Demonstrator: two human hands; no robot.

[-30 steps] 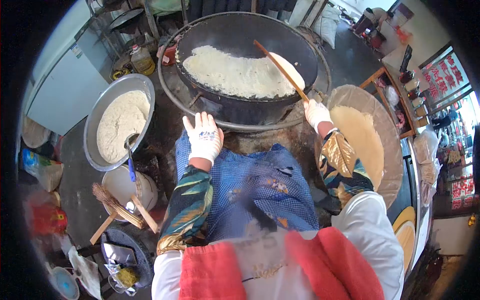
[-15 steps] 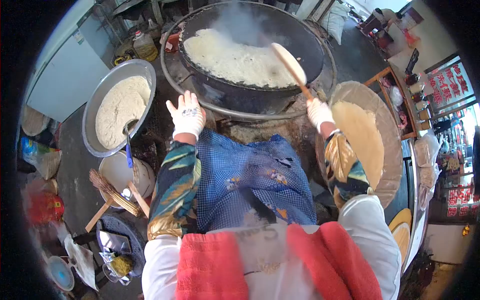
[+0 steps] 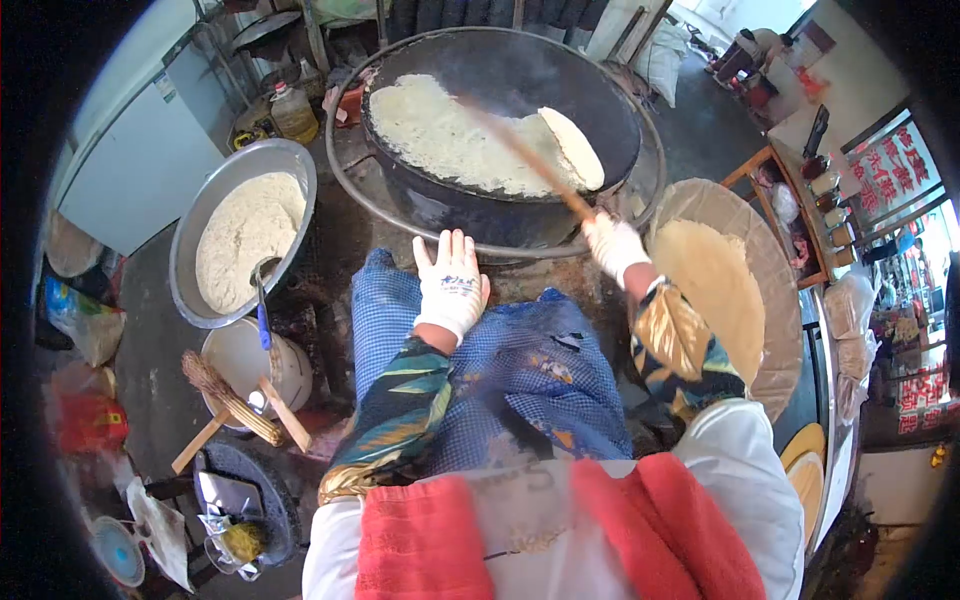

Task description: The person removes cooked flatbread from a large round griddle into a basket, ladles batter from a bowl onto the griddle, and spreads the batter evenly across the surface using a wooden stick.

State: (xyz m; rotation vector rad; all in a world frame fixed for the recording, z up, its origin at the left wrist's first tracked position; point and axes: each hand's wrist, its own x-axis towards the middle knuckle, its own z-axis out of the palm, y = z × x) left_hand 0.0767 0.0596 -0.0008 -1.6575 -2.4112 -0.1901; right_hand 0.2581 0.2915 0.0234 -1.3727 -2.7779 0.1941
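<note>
My right hand (image 3: 612,246), in a white glove, is closed round the end of a wooden stick (image 3: 515,143) that reaches over the round black griddle (image 3: 590,75) and is blurred by motion. Pale batter (image 3: 440,135) covers the griddle's near left part, and a thick white lump of dough (image 3: 572,147) lies at its right side. With fingers spread and nothing in it, my left hand (image 3: 450,284) is just in front of the metal ring (image 3: 350,190) around the griddle. Thin flatbread (image 3: 710,290) rests on a round lined tray to the right of my right hand.
On the left stand a metal basin (image 3: 181,262) of pale dough with a blue-handled ladle (image 3: 262,310), and a white bucket (image 3: 295,372) with a brush (image 3: 230,398) across it. An oil jug (image 3: 293,113) is behind. A person (image 3: 760,50) is far off at the upper right.
The stick has swung left over the batter, and the dough lump now lies apart from it. My left hand moved left, then back right. The steam has thinned.
</note>
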